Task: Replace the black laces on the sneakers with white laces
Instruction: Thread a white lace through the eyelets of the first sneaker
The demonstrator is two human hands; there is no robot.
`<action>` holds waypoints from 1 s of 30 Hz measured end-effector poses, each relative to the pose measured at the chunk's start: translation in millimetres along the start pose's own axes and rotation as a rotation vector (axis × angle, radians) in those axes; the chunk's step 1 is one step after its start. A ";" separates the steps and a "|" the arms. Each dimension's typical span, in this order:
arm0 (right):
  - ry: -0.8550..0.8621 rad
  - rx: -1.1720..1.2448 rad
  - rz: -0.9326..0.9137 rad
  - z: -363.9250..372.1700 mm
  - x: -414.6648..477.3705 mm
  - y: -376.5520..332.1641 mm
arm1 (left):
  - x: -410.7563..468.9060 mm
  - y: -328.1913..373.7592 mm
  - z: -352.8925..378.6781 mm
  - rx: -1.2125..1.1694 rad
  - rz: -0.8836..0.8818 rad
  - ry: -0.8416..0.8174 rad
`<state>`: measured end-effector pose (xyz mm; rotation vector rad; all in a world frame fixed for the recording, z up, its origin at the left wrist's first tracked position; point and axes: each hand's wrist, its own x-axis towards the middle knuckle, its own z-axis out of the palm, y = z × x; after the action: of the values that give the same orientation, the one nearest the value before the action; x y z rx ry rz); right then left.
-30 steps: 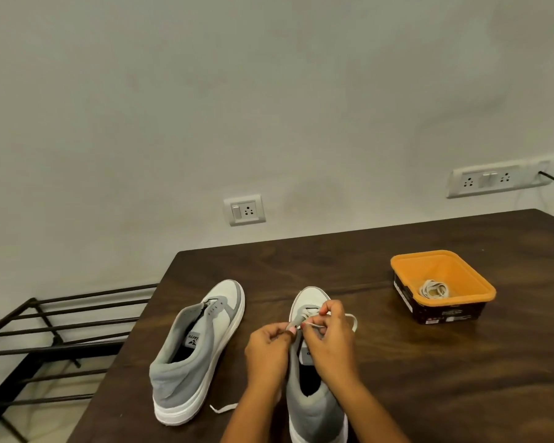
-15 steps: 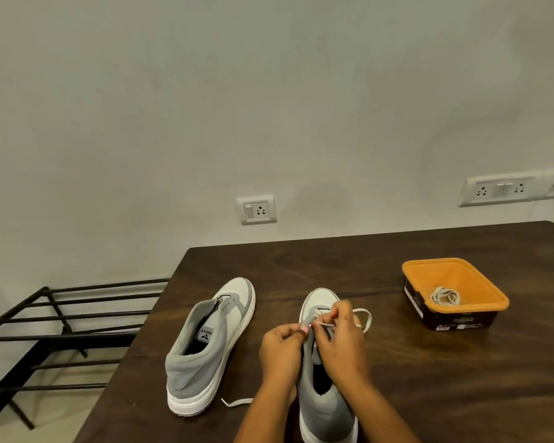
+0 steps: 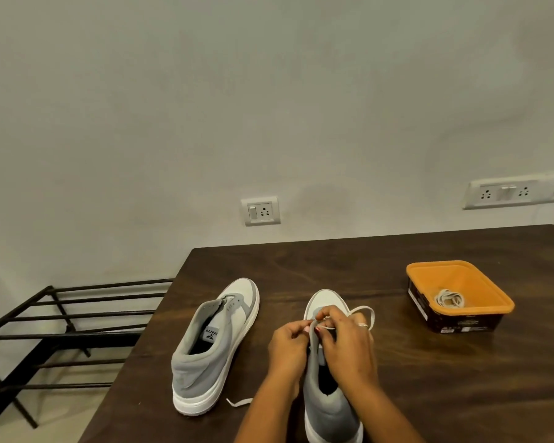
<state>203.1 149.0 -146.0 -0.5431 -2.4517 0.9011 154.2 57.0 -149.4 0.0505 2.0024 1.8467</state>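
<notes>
Two grey-and-white sneakers stand on the dark wooden table. The left sneaker has no lace and lies apart from my hands. Over the right sneaker my left hand and my right hand meet near the toe, both pinching a white lace at the eyelets. The lace loops out to the right of my right hand, and its other end trails on the table left of the shoe. The eyelets under my fingers are hidden.
An orange tub with a coiled white lace in it stands at the right of the table. A black metal rack stands on the floor to the left. The table's left edge runs close to the left sneaker.
The view has shifted slightly, so the scene sits a bit further right and lower. My hands stay on the lace at the right sneaker's toe, with the loop drawn slightly further right.
</notes>
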 end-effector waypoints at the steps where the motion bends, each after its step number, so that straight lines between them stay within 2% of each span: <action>1: 0.002 0.006 -0.008 2.2 0.7 1.9 | 2.4 0.4 0.3 0.031 0.003 0.018; 5: -0.005 0.011 -0.020 7.5 3.6 7.0 | 5.3 3.2 0.9 0.148 0.010 0.133; 8: -0.022 -0.005 -0.027 9.4 4.2 4.9 | 6.4 1.6 0.7 0.122 0.004 0.182; 15: -0.015 -0.070 -0.051 4.0 4.4 7.9 | -1.5 40.9 -2.8 -0.667 -0.038 0.297; 18: -0.016 -0.043 -0.035 3.5 4.1 5.7 | 4.3 53.8 -17.7 -0.805 -0.006 0.426; 20: -0.011 -0.026 -0.022 4.4 4.0 7.2 | 9.5 56.5 -30.5 -0.640 0.013 0.504; 21: -0.007 -0.018 -0.007 4.6 3.3 9.0 | 10.2 55.4 -36.6 -0.485 0.045 0.530; 24: 0.002 0.013 0.024 5.6 4.1 12.6 | 4.8 46.4 -59.4 0.264 0.328 0.558; 26: -0.032 0.008 0.044 6.7 5.5 12.8 | -3.3 39.8 -69.8 0.780 0.494 0.422; 28: -0.057 0.002 0.075 8.2 7.1 13.2 | -9.5 28.8 -67.7 1.246 0.520 0.228; 29: -0.061 0.003 0.087 9.1 7.3 13.8 | -13.7 21.2 -63.9 1.411 0.504 0.147; 30: -0.058 0.005 0.093 9.8 7.4 14.3 | -16.1 13.1 -59.6 1.478 0.475 0.087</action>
<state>194.5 158.1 -160.2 -0.6419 -2.4927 0.9730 146.5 -2.6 -130.4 0.8977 3.0808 0.1228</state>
